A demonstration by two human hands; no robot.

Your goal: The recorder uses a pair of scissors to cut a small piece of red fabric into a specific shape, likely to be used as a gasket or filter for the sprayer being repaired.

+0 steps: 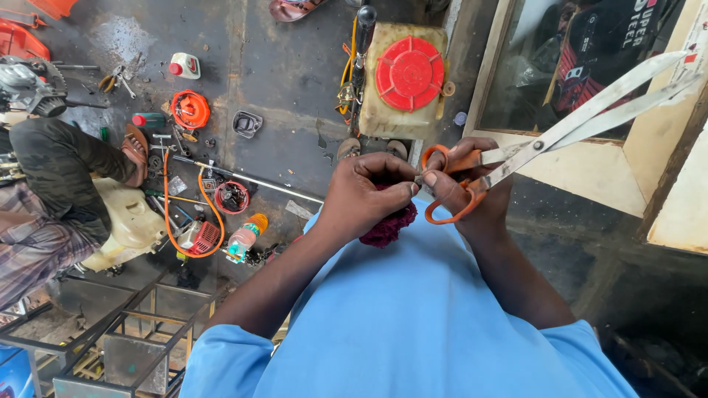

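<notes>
Below, a cream tank (383,110) past fingers (398,188) pinching maroon cloth (387,225), scissors (546,140).

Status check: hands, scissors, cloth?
Right hand in the orange handles of the scissors, blades slightly apart, pointing up-right. Left hand pinches maroon cloth beside the handles. Nothing between hands.

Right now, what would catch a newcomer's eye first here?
Probably the big orange-handled scissors in the right hand, blades pointing up to the right, beside the left hand pinching a dark red cloth. Next, the bright red round cap on a cream tank on the floor above the hands.
</notes>
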